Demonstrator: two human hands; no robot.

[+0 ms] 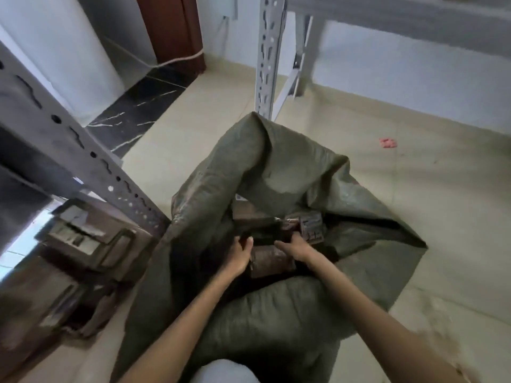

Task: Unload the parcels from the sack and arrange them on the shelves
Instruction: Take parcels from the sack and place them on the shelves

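Brown parcel [272,261], in sack [276,167]: likely stiff, light cardboard. Left hand [242,255] and right hand [294,248] clamp opposite ends.

A pale tiled floor [414,217] filled the right and middle of the scene, with a small pink scrap [388,142] lying on it at the far right. At the far left a black marble strip [132,117] ran along a dark red-brown door frame [171,29]. A white cord [177,60] trailed low across that frame's foot.
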